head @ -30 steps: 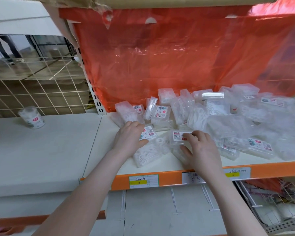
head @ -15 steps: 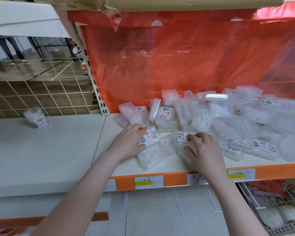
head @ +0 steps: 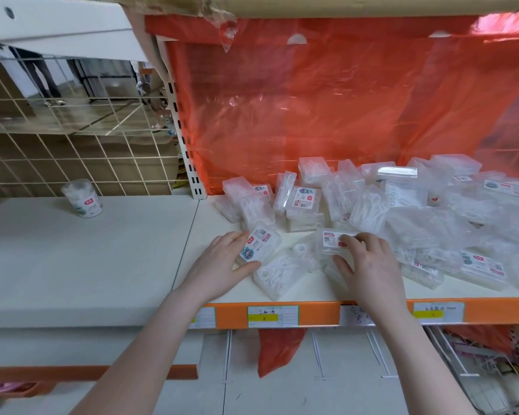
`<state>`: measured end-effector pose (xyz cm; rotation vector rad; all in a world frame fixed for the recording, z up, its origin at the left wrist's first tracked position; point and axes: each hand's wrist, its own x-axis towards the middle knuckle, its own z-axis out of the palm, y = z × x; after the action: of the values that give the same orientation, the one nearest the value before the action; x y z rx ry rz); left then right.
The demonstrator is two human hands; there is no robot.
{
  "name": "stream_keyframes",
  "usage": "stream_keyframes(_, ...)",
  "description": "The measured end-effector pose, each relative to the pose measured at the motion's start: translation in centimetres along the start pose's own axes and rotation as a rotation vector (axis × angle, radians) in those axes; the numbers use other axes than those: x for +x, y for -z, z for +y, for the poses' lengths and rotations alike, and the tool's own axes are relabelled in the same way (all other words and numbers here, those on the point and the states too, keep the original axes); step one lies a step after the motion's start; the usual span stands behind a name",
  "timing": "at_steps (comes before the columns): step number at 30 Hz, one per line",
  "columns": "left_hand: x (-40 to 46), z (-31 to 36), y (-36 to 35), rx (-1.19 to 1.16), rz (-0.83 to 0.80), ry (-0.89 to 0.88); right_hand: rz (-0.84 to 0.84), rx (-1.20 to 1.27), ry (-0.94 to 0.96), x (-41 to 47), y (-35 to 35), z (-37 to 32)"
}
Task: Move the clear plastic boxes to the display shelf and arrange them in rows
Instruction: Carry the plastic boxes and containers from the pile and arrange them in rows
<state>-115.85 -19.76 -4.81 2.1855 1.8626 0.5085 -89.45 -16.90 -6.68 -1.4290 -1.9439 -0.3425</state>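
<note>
While both arms reach over the orange front edge of the display shelf [head: 312, 313], each hand has taken hold of one clear plastic box. The left hand [head: 222, 265] grips a labelled box [head: 259, 245] that lies tilted near the shelf's left end, fingers curled along its far left side and thumb pressed under its near edge. The right hand [head: 369, 265] holds a second box [head: 331, 242] just right of the first, fingertips curled over its top beside the white label and thumb against its near side. Between and just in front of the two lies a box of white floss picks [head: 277, 274], label side hidden, close to the front edge.

Behind and to the right, a loose heap of clear plastic boxes [head: 402, 205] covers the shelf from its middle to its right end, some flat, some on edge, several leaning on one another in no rows. Orange plastic sheeting [head: 327, 109] hangs along the shelf's back. Price tags [head: 272, 316] sit on the orange front strip.

On the adjoining white shelf [head: 87, 259] to the left, a small round container [head: 82, 198] stands upright near the back edge, in front of a wire grid panel [head: 72, 139], well apart from the hands.
</note>
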Motion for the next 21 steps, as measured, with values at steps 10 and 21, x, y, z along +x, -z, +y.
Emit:
stream_keyframes(10, 2.1, 2.4, 0.3, 0.13, 0.055, 0.138, -0.12, 0.019, 0.014, 0.8, 0.2, 0.3)
stream_keyframes(21, 2.7, 2.4, 2.1, 0.215, -0.092, 0.101, -0.265, 0.028, 0.012, 1.4, 1.4, 0.4)
